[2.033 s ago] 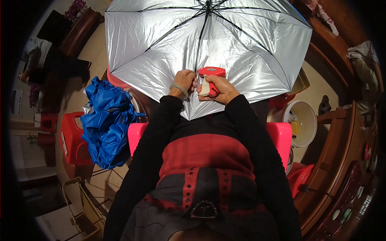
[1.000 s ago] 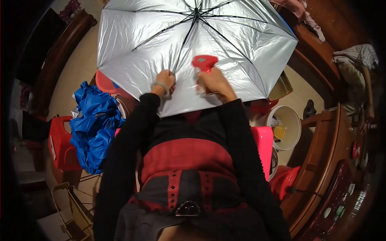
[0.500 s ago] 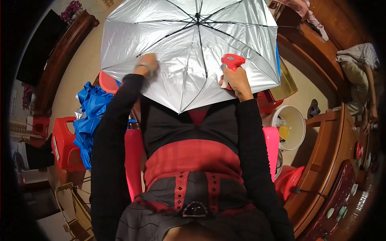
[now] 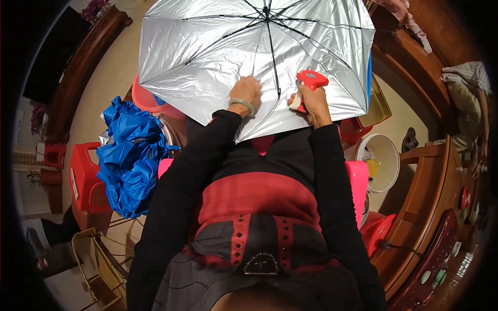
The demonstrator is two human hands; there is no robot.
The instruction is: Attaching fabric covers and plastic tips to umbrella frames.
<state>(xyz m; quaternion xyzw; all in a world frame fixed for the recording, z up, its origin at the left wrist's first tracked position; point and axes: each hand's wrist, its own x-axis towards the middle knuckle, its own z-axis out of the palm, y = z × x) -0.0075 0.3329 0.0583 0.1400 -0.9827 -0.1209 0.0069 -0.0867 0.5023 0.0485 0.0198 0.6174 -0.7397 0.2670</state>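
Observation:
An opened umbrella lies over my lap, its silver inner side up and black ribs spreading from the hub at the top. In my right hand is a red and white tagging gun, gripped over the canopy's near right part. My left hand, with a pale bangle at the wrist, rests on the silver cloth left of the near rib. Its fingers are curled down; the fingertips are hidden, so whether they pinch the cloth cannot be made out.
Bunched blue umbrellas lie to my left, by a red plastic stool. A white bucket stands at right, near a wooden bench. A gold-coloured metal frame stands at lower left.
My left hand has moved right across the canopy, from its left part to beside the near rib. The umbrella and the tagging gun sit slightly further right in the picture.

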